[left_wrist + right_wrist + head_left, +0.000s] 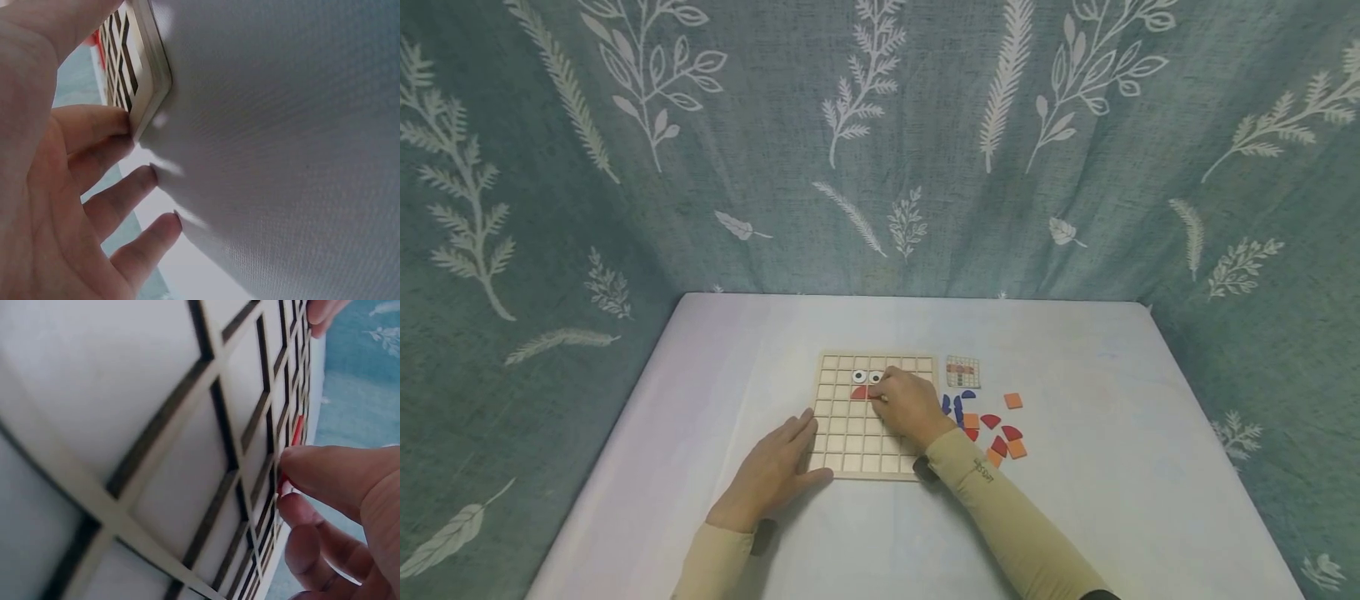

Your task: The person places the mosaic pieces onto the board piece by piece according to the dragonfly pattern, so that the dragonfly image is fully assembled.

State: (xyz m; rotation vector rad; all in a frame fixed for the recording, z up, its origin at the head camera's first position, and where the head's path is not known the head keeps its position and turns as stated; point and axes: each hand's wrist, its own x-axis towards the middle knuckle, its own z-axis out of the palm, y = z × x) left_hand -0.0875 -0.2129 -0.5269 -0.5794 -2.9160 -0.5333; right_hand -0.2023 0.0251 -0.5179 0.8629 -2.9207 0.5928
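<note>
A square wooden grid board (855, 443) lies on the white table. Two white discs with black dots, like eyes (859, 377), sit in cells near its top. Just below the left disc is a red quarter-circle piece (858, 392). My right hand (912, 407) is over the board and pinches another red piece (284, 484) between thumb and fingers, beside the first one. This held piece is mostly hidden by the fingers. At the board's lower left edge rests my left hand (775, 468), its fingers spread; in the left wrist view fingertips touch the wooden edge (153, 87).
A small pattern card (962, 372) lies right of the board. Around and below it are scattered blue pieces (958, 411), orange squares (1013, 401) and red quarter-circles (991, 422), some partly behind the right wrist. A green leaf-patterned curtain (880, 208) surrounds the table.
</note>
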